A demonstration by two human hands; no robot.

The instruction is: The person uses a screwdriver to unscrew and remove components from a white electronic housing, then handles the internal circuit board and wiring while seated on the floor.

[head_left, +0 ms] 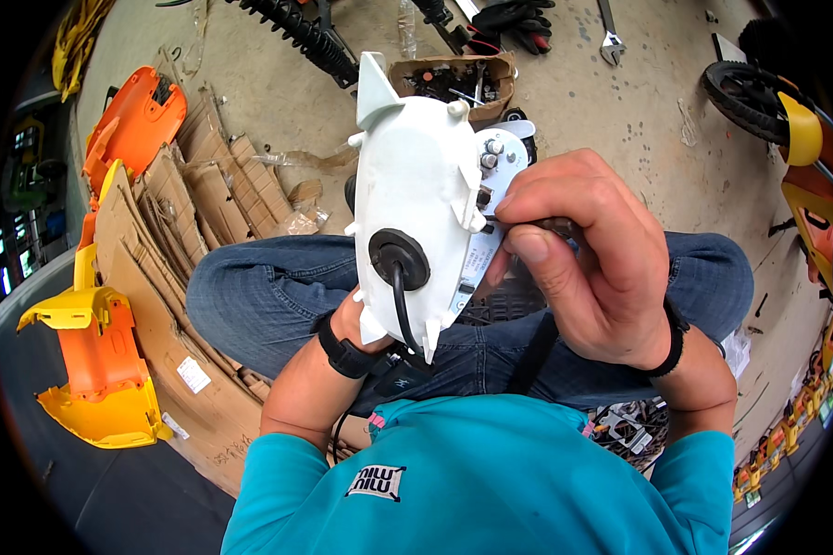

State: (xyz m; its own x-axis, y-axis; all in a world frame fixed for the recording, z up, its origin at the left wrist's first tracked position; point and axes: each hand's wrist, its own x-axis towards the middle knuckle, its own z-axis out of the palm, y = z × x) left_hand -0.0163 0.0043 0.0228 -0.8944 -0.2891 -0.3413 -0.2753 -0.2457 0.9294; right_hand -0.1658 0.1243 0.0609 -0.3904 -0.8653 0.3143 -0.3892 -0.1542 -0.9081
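A white plastic housing (416, 185), rounded with fins and small pegs along its edges, is held up over my lap. A black cable (401, 305) comes out of a round black rubber grommet (398, 259) on its back. Along its right side runs a pale panel (487, 245) with knobs and sockets. My left hand (350, 319) supports the housing from behind; most of its fingers are hidden. My right hand (592, 264) pinches a small dark part (557, 225) against the panel's edge, its exact kind unclear.
Flattened cardboard (148, 268) lies to the left with orange and yellow plastic covers (102, 365). Ahead stands a cardboard box (504, 83) of small parts. Farther off are a black spring shock absorber (296, 32), dark gloves (514, 20) and an adjustable wrench (611, 42). A wheel (745, 102) stands right.
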